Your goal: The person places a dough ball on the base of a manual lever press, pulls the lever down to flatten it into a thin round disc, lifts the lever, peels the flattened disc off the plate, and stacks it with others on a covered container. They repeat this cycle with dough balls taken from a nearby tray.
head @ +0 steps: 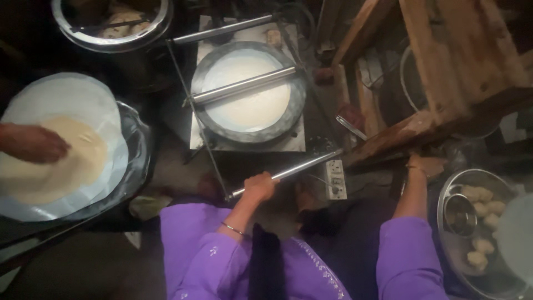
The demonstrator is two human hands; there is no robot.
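So nearest to us are the purple sleeves (222,261), and our left hand (260,186) has its fingers wrapped tight around the end of the long steel lever handle (300,166). That handle runs up and to the right from the grip, hinged onto the round flatbread press (249,91) sitting dead centre on its metal base. Gripping at the far end of the lever makes sense to us, since that's likely where we get the most leverage over the plate.

Our right hand (425,165) is off to the right, resting against the edge of the wooden bench (438,72). We honestly can't tell if those fingers are curled or flat, it's too dark there. Looks like it's just bracing us. Right beside that wrist is a steel bowl (456,266) full of dough balls (483,194), with a small steel cup (459,215) sitting in it, all kept within easy reach.

Over on the left, a different person's hand (34,143) lies flat on a thin rolled flatbread (53,161), which is spread on a round white sheet (61,100) over a tray.

Further away, the press plate shows a pale disc with a steel bar (244,84) lying across it. Farthest back, top left, there's a steel pot (111,25), contents too dim to make out.
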